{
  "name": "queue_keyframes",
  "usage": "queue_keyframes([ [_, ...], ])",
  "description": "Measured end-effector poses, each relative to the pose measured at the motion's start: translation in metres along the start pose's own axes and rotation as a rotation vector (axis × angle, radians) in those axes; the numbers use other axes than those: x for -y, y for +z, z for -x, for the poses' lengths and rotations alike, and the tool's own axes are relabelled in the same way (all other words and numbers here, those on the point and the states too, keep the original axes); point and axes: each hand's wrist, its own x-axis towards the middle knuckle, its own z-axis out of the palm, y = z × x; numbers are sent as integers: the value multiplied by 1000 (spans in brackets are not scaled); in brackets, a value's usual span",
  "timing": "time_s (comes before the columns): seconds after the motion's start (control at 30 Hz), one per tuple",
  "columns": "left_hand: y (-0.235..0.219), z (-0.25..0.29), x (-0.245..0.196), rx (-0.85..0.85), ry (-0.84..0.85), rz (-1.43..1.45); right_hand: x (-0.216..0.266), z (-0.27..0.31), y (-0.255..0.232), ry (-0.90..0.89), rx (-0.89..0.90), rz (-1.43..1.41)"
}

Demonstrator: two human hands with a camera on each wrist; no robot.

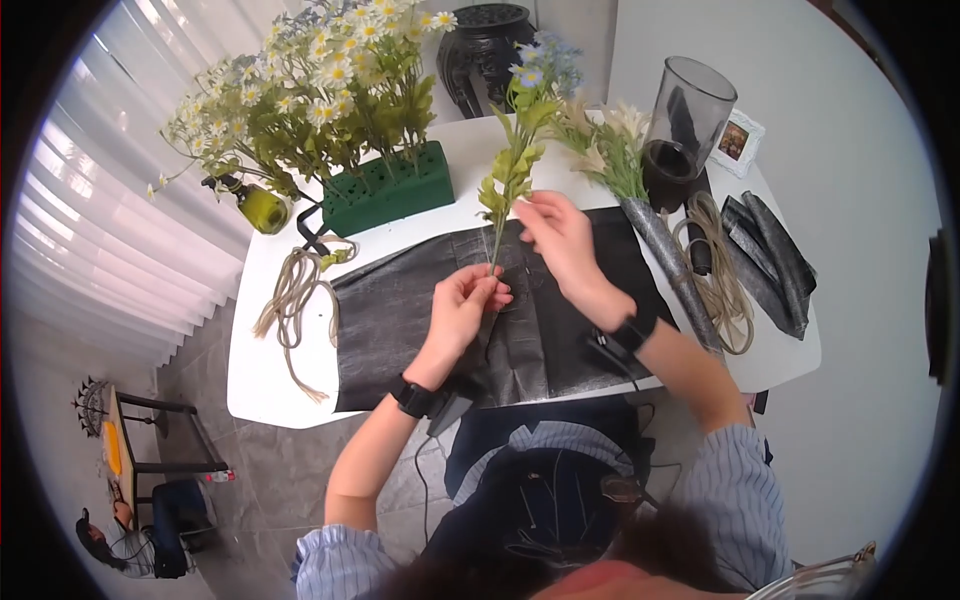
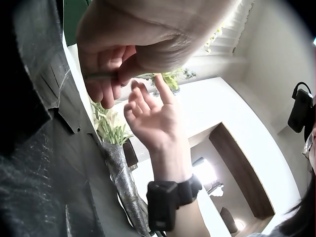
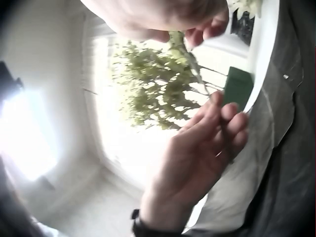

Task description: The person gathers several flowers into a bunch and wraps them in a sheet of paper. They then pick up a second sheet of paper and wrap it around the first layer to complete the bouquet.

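An artificial flower stem with yellow-green leaves (image 1: 510, 170) and small blue blossoms (image 1: 545, 65) stands nearly upright over the table. Low on it, my left hand (image 1: 462, 312) pinches the bare stem between thumb and fingers, as the right wrist view also shows. Beside the leaves is my right hand (image 1: 565, 245), its fingertips right at the foliage. Seen from the left wrist, the right hand's fingers (image 2: 139, 98) are spread and slightly bent, with a gap to the thumb. Under both hands lies black wrapping sheet (image 1: 400, 320).
A green foam block (image 1: 390, 190) holds many white daisies (image 1: 335, 75) at the back left. Near it are a green bottle (image 1: 262, 208) and tan cord (image 1: 295, 300). On the right stand a wrapped bouquet (image 1: 665, 255), a glass vase (image 1: 700, 95), coiled rope (image 1: 730, 300) and black rolls (image 1: 780, 250).
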Motion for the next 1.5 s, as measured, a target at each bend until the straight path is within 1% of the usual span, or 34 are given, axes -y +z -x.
queue_keyframes([
  [0.03, 0, 1, 0, 2, 1, 5, 7, 10, 2, -53, -90, -39],
  [0.1, 0, 7, 4, -20, -1, 23, 64, 48, -5, -187, 89, -141],
  [0.17, -1, 9, 10, 13, -18, 72, 105, 74, -26, -535, 431, -43],
  [0.23, 0, 11, 14, 34, -43, 120, 152, 93, -27, -638, 754, -573],
  [0.3, 1, 13, 12, 38, -56, 136, 168, 102, -22, -704, 853, -739],
  [0.4, 3, 13, 11, 34, -69, 149, 178, 103, -20, -621, 1193, -775],
  [0.5, 1, 12, 12, 34, -76, 172, 172, 103, -14, -534, 1216, -803],
  [0.53, 0, 12, 14, 37, -75, 182, 160, 97, -19, -502, 1352, -656],
  [0.6, -3, 11, 19, 59, -83, 186, 143, 82, -23, -427, 1402, -220],
  [0.63, -5, 10, 24, 83, -76, 183, 139, 76, -20, -384, 1319, 51],
  [0.7, -9, 9, 31, 114, -53, 179, 119, 65, -5, -477, 853, 403],
  [0.73, -4, 10, 34, 72, -50, 214, 110, 56, 4, -315, 691, 479],
  [0.77, -2, 14, 29, 79, 3, 126, 101, 43, 12, -155, 528, 551],
  [0.83, -3, 9, 42, 62, -83, 204, 71, 9, 27, -61, 394, 590],
  [0.97, -6, 5, 45, 64, -131, 226, 4, -72, 59, -353, 300, 795],
  [1.0, -7, 6, 44, 72, -127, 216, -7, -95, 65, -358, 307, 916],
  [1.03, -7, 9, 39, 70, -138, 146, -12, -117, 71, -366, 311, 1037],
  [1.1, -9, 15, 22, 69, -158, 1, 8, -150, 85, 12, 502, 960],
  [1.13, -11, 17, 14, 56, -136, -80, 15, -160, 90, 202, 595, 915],
  [1.2, -18, 24, 4, 27, -105, -236, 11, -165, 94, 190, 536, 856],
  [1.27, -24, 28, 3, -21, -27, -307, 10, -161, 97, 211, 483, 788],
  [1.3, -26, 30, 4, -40, 11, -347, 11, -159, 94, 118, 472, 870],
  [1.37, -28, 32, 6, -103, 31, -306, 18, -148, 85, -66, 439, 1025],
  [1.43, -29, 34, 7, -160, 50, -235, 16, -114, 65, -392, 359, 1025],
  [1.5, -27, 38, 10, -164, 26, -139, 20, -72, 49, -368, 229, 1004],
])
